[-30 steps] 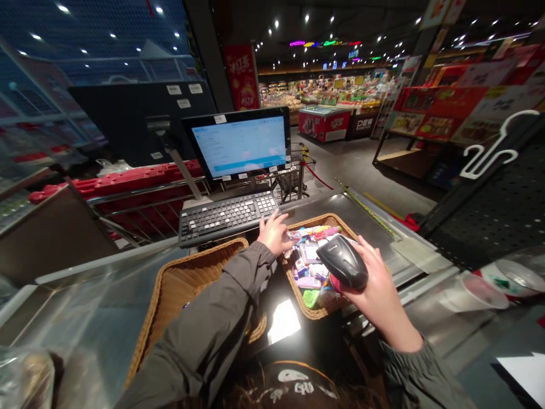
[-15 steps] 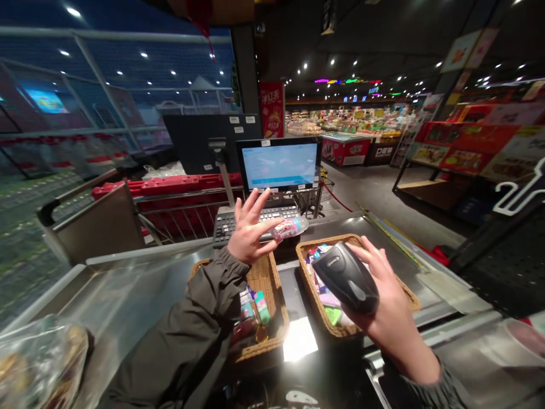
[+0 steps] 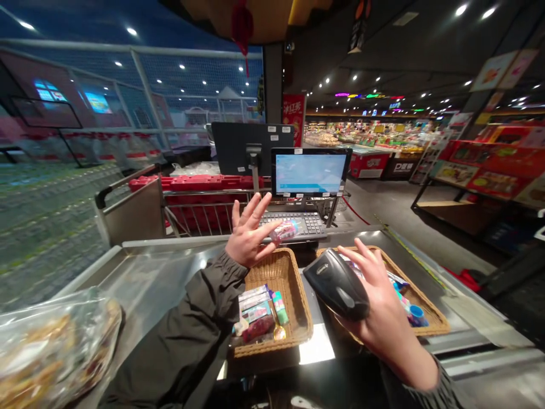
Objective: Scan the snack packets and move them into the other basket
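My left hand [image 3: 251, 233] pinches a small clear bottle-shaped package [image 3: 285, 230] with pink and blue on it between thumb and forefinger; the other fingers are spread. It is held above the far end of the left wicker basket [image 3: 304, 318], where several small packets [image 3: 258, 307] and a green-and-pink tube [image 3: 279, 307] lie. My right hand [image 3: 378, 289] grips a black handheld barcode scanner [image 3: 336, 284], its head pointing left. Below the scanner sits the right wicker basket [image 3: 434, 307], partly hidden by my hand, with colourful small goods and a blue-capped item [image 3: 416, 314] in it.
Behind the baskets are a black keyboard [image 3: 313, 222], a lit monitor [image 3: 310, 173] and a second screen [image 3: 238, 149] seen from behind. A clear bag of brown food [image 3: 46, 352] lies on the metal counter [image 3: 157, 278] at left. A shopping cart [image 3: 200, 213] stands beyond the counter.
The view has turned left, so baskets and monitor sit further right. My left hand still holds the small package, now tilted slightly differently. The scanner stays in my right hand.
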Action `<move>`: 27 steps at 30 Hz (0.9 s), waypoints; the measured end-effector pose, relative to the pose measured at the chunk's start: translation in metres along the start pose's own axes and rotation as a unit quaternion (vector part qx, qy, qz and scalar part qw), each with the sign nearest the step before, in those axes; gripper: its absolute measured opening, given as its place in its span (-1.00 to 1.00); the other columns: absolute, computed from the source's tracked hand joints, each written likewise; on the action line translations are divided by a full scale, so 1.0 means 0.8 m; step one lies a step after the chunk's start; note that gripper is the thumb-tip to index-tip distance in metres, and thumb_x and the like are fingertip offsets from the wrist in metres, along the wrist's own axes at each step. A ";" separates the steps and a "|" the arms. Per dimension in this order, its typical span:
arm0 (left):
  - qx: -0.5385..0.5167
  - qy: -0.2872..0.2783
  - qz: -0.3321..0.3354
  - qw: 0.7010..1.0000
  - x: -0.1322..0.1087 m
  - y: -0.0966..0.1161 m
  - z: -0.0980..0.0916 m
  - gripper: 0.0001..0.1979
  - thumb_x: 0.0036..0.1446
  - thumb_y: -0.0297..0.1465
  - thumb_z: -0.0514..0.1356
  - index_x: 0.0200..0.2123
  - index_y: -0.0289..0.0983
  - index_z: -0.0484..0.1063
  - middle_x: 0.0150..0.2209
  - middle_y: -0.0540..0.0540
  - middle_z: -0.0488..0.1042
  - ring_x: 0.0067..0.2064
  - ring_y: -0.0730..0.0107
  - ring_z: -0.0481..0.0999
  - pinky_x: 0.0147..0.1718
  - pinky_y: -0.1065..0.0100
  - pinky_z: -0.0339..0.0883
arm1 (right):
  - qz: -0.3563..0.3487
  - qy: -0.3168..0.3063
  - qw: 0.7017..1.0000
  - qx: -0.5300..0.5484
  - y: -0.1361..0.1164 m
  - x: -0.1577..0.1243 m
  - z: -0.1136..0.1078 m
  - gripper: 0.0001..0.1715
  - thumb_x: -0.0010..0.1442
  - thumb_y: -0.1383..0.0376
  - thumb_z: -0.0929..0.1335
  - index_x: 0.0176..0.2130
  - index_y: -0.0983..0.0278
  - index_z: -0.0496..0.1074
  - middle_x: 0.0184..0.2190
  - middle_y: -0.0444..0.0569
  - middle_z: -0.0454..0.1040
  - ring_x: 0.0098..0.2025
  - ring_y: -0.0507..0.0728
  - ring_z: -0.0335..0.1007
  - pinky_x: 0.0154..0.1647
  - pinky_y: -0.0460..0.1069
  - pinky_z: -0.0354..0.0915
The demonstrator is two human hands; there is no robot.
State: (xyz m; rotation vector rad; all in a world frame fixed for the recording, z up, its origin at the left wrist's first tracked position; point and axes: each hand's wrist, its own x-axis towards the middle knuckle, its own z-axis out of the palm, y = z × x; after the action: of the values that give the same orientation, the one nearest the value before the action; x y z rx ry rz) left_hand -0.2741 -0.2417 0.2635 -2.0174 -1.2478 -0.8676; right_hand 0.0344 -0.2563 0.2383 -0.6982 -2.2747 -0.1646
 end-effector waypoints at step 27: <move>-0.008 -0.031 -0.082 0.996 -0.060 -0.055 -0.028 -0.62 0.14 -0.22 0.19 0.02 -0.12 0.52 0.44 -0.09 -0.18 0.41 -0.05 -0.03 0.33 -0.14 -0.45 | -0.037 -0.049 0.998 0.023 -0.044 0.027 0.032 -0.43 0.11 0.27 0.33 0.13 0.26 0.32 0.22 0.21 0.24 0.40 0.47 -0.12 0.27 0.59 -0.10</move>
State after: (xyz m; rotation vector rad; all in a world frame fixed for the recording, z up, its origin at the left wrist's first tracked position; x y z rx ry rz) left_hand -0.3357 -0.2672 0.2463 -1.9879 -1.4629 -0.8990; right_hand -0.0127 -0.2689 0.2384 -0.6098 -2.3924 -0.1139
